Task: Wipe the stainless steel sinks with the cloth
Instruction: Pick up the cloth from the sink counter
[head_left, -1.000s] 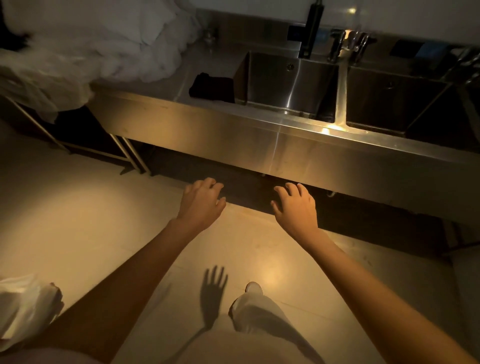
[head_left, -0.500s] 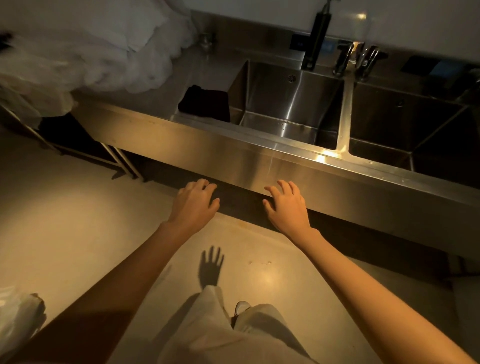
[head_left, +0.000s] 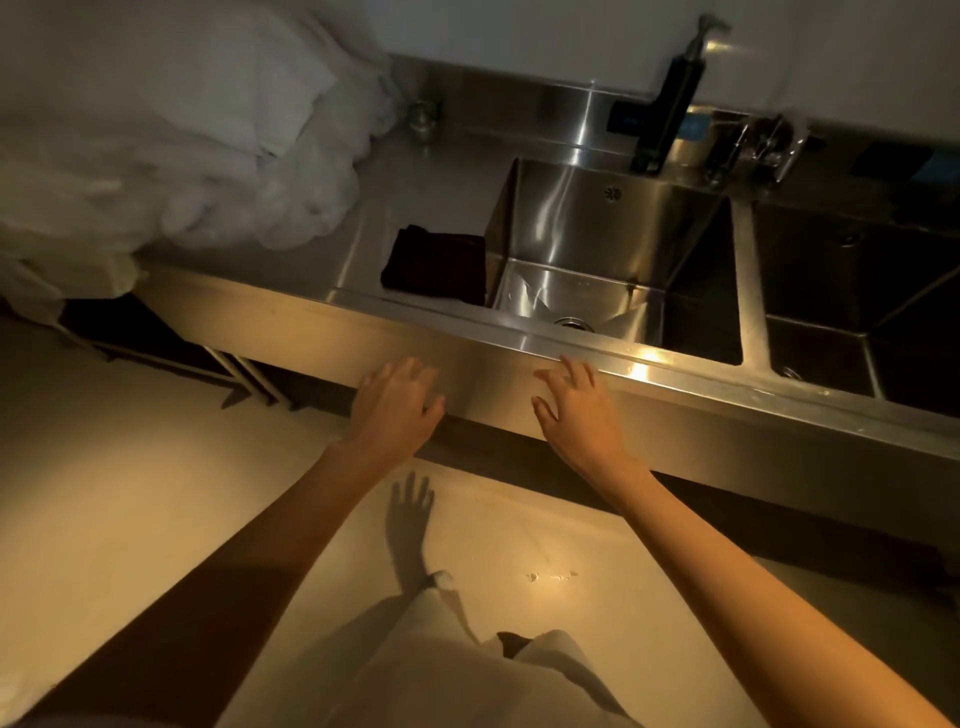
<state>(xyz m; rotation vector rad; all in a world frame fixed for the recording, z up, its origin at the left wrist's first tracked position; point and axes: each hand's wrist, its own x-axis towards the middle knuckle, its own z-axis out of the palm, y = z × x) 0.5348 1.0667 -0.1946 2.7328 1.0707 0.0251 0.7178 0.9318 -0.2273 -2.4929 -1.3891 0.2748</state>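
A dark folded cloth (head_left: 434, 262) lies on the steel drainboard just left of the left sink basin (head_left: 613, 244). A second basin (head_left: 852, 291) sits to its right, darker. My left hand (head_left: 397, 402) hovers in front of the steel front panel, below the cloth, fingers apart and holding nothing. My right hand (head_left: 574, 405) is spread near the counter's front rim, below the left basin, also holding nothing. Both hands are short of the cloth.
A heap of white plastic sheeting (head_left: 171, 140) covers the counter's left end. A black faucet (head_left: 670, 104) and metal tap handles (head_left: 753, 148) stand behind the basins. The steel front panel (head_left: 291, 332) runs across; pale floor (head_left: 130, 493) lies below.
I have come closer to the sink unit. Both hands have risen from floor level in the view to the front panel and rim.
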